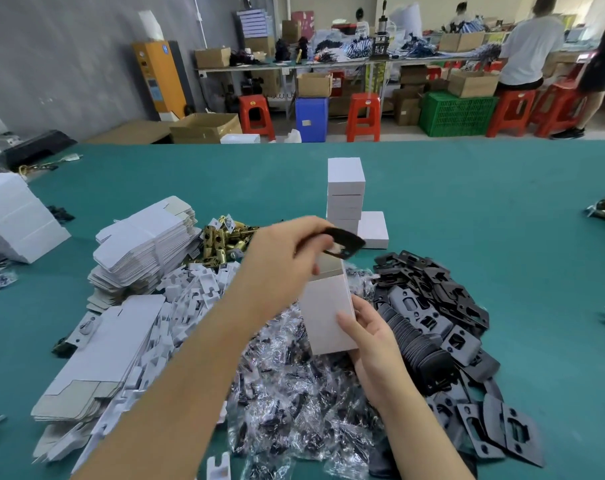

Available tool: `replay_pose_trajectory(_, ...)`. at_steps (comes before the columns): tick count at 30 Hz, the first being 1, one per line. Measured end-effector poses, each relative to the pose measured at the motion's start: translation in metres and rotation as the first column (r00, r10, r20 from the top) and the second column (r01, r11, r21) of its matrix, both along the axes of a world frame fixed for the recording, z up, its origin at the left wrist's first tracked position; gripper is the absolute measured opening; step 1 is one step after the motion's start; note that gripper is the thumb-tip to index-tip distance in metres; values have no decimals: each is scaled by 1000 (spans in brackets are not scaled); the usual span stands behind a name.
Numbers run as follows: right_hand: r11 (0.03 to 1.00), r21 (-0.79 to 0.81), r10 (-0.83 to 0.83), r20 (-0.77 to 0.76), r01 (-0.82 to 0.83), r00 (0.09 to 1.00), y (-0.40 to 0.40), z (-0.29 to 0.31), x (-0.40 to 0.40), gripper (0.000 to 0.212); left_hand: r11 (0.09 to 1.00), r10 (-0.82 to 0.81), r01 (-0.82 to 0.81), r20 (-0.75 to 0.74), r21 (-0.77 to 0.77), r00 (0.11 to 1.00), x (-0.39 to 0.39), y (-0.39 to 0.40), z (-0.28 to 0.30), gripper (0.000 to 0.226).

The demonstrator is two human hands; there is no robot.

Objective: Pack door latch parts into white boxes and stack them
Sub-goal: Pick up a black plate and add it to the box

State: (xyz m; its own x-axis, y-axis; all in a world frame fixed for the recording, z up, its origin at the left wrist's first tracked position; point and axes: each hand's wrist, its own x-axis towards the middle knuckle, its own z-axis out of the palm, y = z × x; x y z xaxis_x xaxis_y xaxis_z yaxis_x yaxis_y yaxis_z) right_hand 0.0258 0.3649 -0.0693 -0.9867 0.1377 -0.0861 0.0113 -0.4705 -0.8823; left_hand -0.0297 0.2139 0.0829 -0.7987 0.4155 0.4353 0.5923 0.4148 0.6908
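Item: open white box (328,311), held upright above the heap of clear bagged parts (294,393). It is gripped from the right by the right hand (370,344), the thumb laid across the front face and the fingers curled behind the far side. The top flap is seen open, showing a grey inner surface.

Item: black strike plate (346,242), blurred, pinched by the curled fingers of the left hand (287,251) directly over the box mouth; whether plate and box touch cannot be told.

Item: stack of closed white boxes (346,192), stood on the green table (467,202) beyond the hands, with a single closed white box (373,230) just beside its base on the right.

Item: pile of black strike plates (443,327), spread to the right of the held box.

Item: brass latch bolts (224,242), heaped behind the left hand, near the flat box blanks (145,251) stacked at left.

Item: white card inserts (190,299), scattered between the blanks and the bagged parts; a further stack of flat cartons (96,358) is laid nearer the lower left edge.

Item: background benches with cardboard boxes, red stools (363,116), a blue bin (311,119) and a green crate (456,114); persons are seen at the far right.
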Motion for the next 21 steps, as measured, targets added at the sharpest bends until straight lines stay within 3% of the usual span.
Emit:
replay_pose_trajectory(8,999,-36,-9,26,10,1000,-2,7,3,44,966,180,-195,-97,-172,979,-30,-34,-3,10)
replay_pose_trajectory(21,999,-38,6,11,-6,1000,0,2,0,42,938,106,-70,89,-340,990,-28,8,-18,15)
